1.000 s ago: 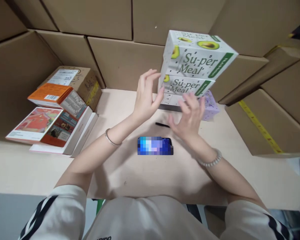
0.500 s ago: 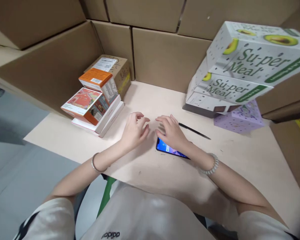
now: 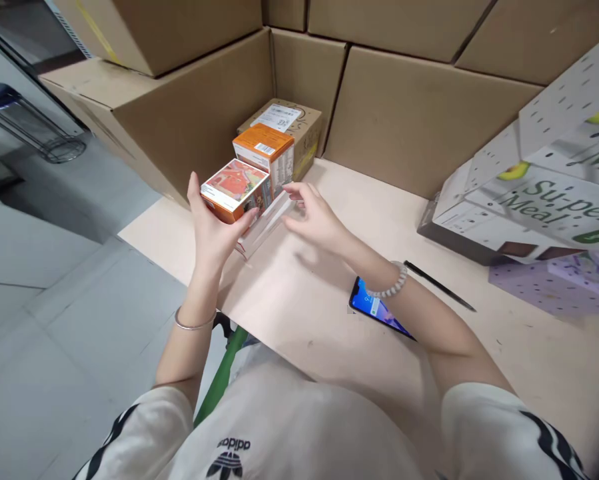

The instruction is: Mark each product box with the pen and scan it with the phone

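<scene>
Head view: the left hand [image 3: 212, 230] stands at the near end of the picture-topped box [image 3: 236, 181], an orange-sided carton with a red illustration on its upper face. That box lies between the hand's raised fingers, on its left, and the thumb, which reaches across its near right corner; thumb and fingers are spread well apart, and whether they press on the cardboard I cannot tell. Beneath the box, white flat boxes [image 3: 264, 230] lie on the table [image 3: 299, 300]. To their right the right hand [image 3: 316, 217] bends inward, its fingers curled and the thumb apart from them, grasping nothing; the fingertips are close to the white edge, but contact is unclear. Just behind the picture-topped box sits the orange box [image 3: 264, 139], with the brown carton [image 3: 306, 127] behind that. The phone [image 3: 374, 308] lies partly hidden by the right forearm, and the black pen [image 3: 442, 287] rests farther right.
</scene>
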The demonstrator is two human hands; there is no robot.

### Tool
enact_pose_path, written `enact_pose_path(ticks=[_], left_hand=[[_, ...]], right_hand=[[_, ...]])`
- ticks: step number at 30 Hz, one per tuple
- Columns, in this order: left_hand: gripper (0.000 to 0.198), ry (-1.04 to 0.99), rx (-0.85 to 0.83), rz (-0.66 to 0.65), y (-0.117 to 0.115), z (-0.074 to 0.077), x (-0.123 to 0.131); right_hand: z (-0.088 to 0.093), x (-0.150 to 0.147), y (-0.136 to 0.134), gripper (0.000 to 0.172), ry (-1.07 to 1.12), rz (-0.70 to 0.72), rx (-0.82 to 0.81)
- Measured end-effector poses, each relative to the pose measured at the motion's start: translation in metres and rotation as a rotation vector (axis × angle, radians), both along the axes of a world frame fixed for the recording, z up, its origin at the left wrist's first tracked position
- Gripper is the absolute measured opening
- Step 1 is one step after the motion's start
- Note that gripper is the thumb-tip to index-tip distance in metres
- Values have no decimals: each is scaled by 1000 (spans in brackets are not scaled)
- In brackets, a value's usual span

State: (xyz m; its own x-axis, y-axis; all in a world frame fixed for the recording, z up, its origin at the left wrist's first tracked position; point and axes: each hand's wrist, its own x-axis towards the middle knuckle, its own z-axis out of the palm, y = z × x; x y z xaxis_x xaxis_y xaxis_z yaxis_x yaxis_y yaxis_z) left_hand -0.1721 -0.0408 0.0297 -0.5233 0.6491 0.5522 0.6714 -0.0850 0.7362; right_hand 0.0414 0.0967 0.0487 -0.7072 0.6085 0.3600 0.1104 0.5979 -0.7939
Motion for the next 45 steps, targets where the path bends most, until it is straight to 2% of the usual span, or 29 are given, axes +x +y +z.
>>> enact_pose_path(ticks=[3,5,7,8,10,14,17,19,21,24,26,29,32,35,37,41,43,45], left_hand=[[117,-7,61,33,2,-2,4],[111,103,145,83,-3,3,13],[108,242,306,82,-8,11,25],[108,301,387,37,-10,15,31],[108,372,464,-147,-11,20,47],[107,297,245,-608,1,18,93],[101,115,85,-823,14,15,130],[96,-47,-17,-947,23,16,147],[81,-236,-160,-1073,35,17,159],[57,-536,-377,-1206,54,14,170],[50,-674,-462,-1229,66,7,176],[50,-738,-511,-1218,74,-6,182],[51,-763,-486,-1173,73,-15,180],[53,-790,-422,-1153,69,-18,175],[59,-768,-385,-1156,69,-20,172],[73,-657,-305,-1128,78,-25,171],[78,-551,-241,-1131,84,-25,175],[86,-372,-145,-1109,91,-21,182]], right_hand=[[8,12,2,52,29,-10,-13],[17,28,1,46,72,-38,-25],[27,49,-4,38,103,-79,-49],[32,61,-8,35,101,-100,-70],[42,88,-17,32,88,-122,-105],[52,147,-40,39,8,-125,-203],[49,194,-56,49,12,-180,-325],[41,227,-65,54,0,-280,-331],[32,258,-72,58,-179,-412,-218],[15,291,-77,47,-663,-588,103],[3,300,-77,51,-896,-652,244],[-11,296,-71,48,-1064,-668,324],[-19,287,-63,42,-1126,-648,419],[-21,283,-59,39,-1080,-642,454],[-20,283,-58,33,-979,-692,384],[-8,283,-56,17,-638,-790,76],[3,281,-52,9,-365,-774,-76],[16,276,-47,10,-116,-724,-278]])
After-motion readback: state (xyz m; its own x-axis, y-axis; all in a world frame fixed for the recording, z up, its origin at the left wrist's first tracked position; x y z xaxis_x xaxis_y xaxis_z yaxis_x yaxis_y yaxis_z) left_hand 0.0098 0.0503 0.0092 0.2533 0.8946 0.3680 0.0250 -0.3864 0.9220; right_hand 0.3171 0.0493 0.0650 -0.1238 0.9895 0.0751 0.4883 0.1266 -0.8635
